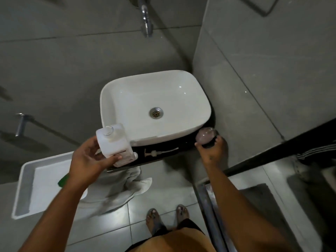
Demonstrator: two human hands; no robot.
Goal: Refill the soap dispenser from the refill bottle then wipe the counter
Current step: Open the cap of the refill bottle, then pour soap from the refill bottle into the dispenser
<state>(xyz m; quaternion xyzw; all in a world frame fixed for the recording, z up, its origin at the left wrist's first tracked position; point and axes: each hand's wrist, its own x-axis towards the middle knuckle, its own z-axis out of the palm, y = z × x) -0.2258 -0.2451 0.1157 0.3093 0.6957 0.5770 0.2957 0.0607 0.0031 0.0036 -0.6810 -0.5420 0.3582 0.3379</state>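
Note:
My left hand (87, 157) grips a white rectangular refill bottle (113, 142) with a round cap on top, held upright over the left front corner of the black counter (163, 154). My right hand (211, 150) holds the soap dispenser (206, 137), a clear rounded bottle with a dark lower part, at the counter's right front corner. The dispenser's white pump head (158, 152) with its tube lies flat on the counter between the two hands. A grey-white cloth (125, 186) hangs off the counter's front edge below the refill bottle.
A white basin (127, 91) with a metal drain sits on the counter under a chrome wall tap (146, 20). A white tray (27, 182) holding a green item stands at the left. A grey wall and a dark rail close off the right. My feet stand on floor tiles.

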